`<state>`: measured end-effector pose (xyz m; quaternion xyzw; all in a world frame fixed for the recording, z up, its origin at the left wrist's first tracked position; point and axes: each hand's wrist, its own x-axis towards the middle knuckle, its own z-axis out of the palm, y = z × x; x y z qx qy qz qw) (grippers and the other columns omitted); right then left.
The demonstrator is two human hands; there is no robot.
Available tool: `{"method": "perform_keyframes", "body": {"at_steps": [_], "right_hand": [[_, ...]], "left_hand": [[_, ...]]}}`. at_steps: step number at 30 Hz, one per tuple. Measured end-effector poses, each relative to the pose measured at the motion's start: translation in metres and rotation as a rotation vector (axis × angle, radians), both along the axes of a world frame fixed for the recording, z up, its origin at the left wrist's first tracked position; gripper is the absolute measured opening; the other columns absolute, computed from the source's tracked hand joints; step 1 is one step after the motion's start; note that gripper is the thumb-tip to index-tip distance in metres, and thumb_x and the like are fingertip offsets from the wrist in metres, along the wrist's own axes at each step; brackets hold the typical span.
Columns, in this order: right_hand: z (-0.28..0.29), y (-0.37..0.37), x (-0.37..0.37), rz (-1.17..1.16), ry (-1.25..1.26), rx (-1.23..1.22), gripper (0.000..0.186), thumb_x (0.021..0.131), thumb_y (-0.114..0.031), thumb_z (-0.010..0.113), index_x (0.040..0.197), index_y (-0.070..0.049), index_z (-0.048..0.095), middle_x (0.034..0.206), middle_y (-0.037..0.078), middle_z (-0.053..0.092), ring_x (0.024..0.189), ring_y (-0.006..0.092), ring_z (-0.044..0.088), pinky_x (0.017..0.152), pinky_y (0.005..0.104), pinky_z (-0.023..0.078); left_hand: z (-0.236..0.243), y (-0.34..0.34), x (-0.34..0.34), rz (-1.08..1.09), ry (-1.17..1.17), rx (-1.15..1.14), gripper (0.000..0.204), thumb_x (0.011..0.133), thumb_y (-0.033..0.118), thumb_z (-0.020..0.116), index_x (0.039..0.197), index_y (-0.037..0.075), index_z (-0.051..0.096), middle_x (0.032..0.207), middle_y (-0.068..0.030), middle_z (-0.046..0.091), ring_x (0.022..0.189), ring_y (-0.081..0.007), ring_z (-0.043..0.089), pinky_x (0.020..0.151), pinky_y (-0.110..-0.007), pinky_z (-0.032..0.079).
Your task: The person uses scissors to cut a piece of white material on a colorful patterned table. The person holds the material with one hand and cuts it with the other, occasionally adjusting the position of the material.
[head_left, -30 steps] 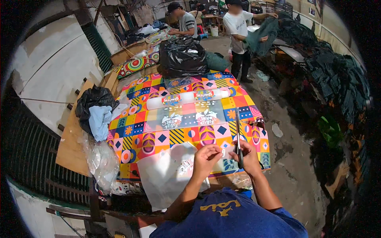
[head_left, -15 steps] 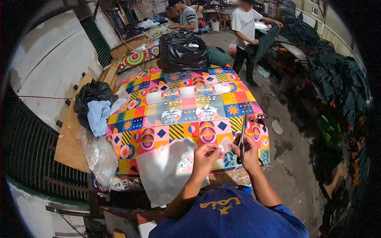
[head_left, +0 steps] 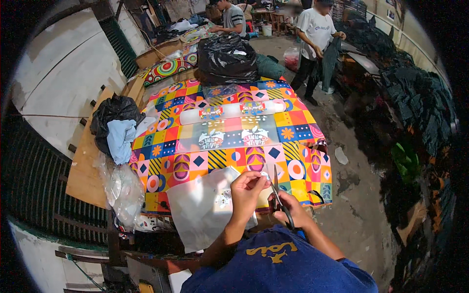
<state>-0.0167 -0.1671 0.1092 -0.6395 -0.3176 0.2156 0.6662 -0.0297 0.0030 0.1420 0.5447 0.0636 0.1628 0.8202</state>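
My left hand (head_left: 246,189) pinches a small white cut piece (head_left: 265,175) between thumb and fingertips. In my right hand (head_left: 294,211) is a pair of scissors (head_left: 275,186) with dark handles, its blades pointing away from me and close beside the small piece. Whether the blades touch the piece, I cannot tell. Left of my left hand, a translucent white sheet (head_left: 193,202) with a small printed design hangs partly over the near table edge. Farther back, a clear printed film (head_left: 227,136) lies flat, its far end a roll (head_left: 190,116).
The table wears a bright patterned cloth (head_left: 199,159). A black plastic bag (head_left: 227,63) sits at its far end. Black plastic with light blue cloth (head_left: 120,139) and crumpled clear plastic (head_left: 124,190) lie left. At back right, a person (head_left: 315,34) handles dark cloth; another works farther back.
My right hand has come down and nearer my left, tilting the scissors toward the small piece. My left hand has shifted slightly left and up. The person at back right has lowered the dark cloth.
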Motion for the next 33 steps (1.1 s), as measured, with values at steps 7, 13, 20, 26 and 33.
{"method": "perform_keyframes", "body": {"at_steps": [7,13,20,26,33], "right_hand": [[-0.004,0.006,0.003,-0.013,0.038,0.058,0.045,0.076,-0.025,0.072,0.109,-0.002,0.050,0.086,0.003,0.054,0.080,0.0105,0.051,0.075,0.0266,0.043],[-0.007,0.012,0.002,-0.033,-0.070,0.044,0.045,0.077,-0.024,0.072,0.111,-0.002,0.051,0.087,0.004,0.055,0.080,0.0117,0.052,0.075,0.0274,0.044],[-0.007,0.015,0.002,-0.060,-0.046,0.069,0.043,0.078,-0.020,0.070,0.112,-0.003,0.050,0.090,0.004,0.054,0.081,0.0117,0.052,0.076,0.0271,0.044],[-0.005,0.013,0.001,-0.051,-0.007,0.087,0.043,0.078,-0.021,0.071,0.111,-0.003,0.050,0.090,0.002,0.053,0.081,0.0109,0.050,0.076,0.0262,0.043],[-0.010,0.010,0.002,-0.035,-0.044,0.116,0.045,0.076,-0.029,0.072,0.108,-0.003,0.052,0.086,0.001,0.052,0.076,0.0103,0.047,0.070,0.0250,0.040]], "left_hand": [[-0.005,0.000,-0.006,0.001,-0.002,0.052,0.007,0.083,-0.001,0.062,0.087,-0.002,0.057,0.080,-0.0066,0.063,0.071,-0.0116,0.064,0.065,-0.023,0.053],[-0.007,-0.004,-0.007,0.018,0.034,-0.198,0.008,0.082,0.000,0.063,0.084,0.000,0.056,0.074,-0.0053,0.061,0.064,-0.0102,0.059,0.061,-0.022,0.051],[-0.020,-0.011,-0.011,-0.023,0.001,-0.177,0.009,0.081,0.000,0.064,0.084,0.002,0.056,0.071,-0.0033,0.060,0.059,-0.0074,0.055,0.053,-0.021,0.043],[-0.006,-0.009,-0.015,-0.041,0.088,-0.112,0.008,0.080,-0.002,0.063,0.086,0.001,0.059,0.070,-0.0014,0.058,0.055,-0.0063,0.051,0.052,-0.020,0.039],[0.000,-0.014,-0.018,-0.059,0.094,-0.151,0.009,0.080,0.000,0.063,0.090,0.001,0.061,0.068,0.0013,0.056,0.052,-0.0033,0.046,0.048,-0.019,0.034]]}}
